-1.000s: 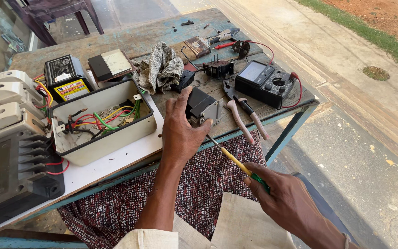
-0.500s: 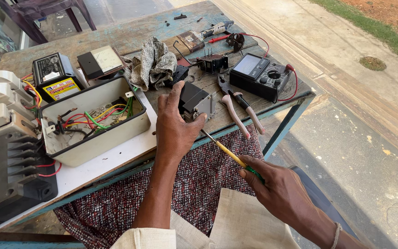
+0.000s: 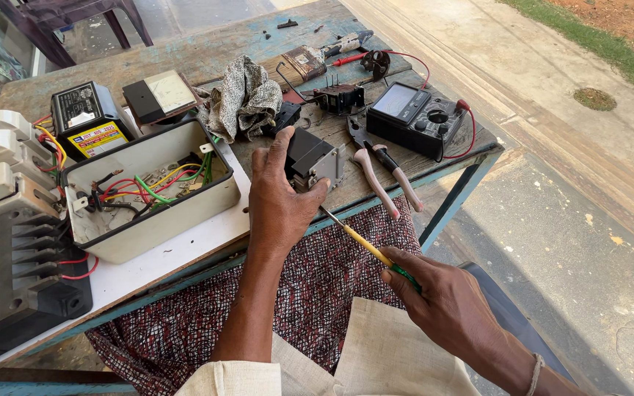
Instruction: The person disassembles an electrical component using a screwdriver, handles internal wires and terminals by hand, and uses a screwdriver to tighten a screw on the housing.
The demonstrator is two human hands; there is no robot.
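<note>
Outdoors beside a concrete path, a weathered blue worktop (image 3: 207,55) carries an open white box (image 3: 152,191) holding a tangle of red, yellow, green and black wires, with a grey meter (image 3: 416,117) and pliers (image 3: 379,172) lying close to the front edge, where little bare wood remains. At that edge the left hand (image 3: 280,202) has its fingers clamped on a small black-and-grey metal-framed electrical part (image 3: 315,160). The right hand (image 3: 442,301), off the worktop above the lap, closes its fingers on a yellow-shafted screwdriver (image 3: 365,246) whose tip meets the part's underside.

Yellow-green screwdriver (image 3: 365,244), black relay block (image 3: 310,158), white box (image 3: 148,187) — red-patterned cloth (image 3: 332,279)
</note>
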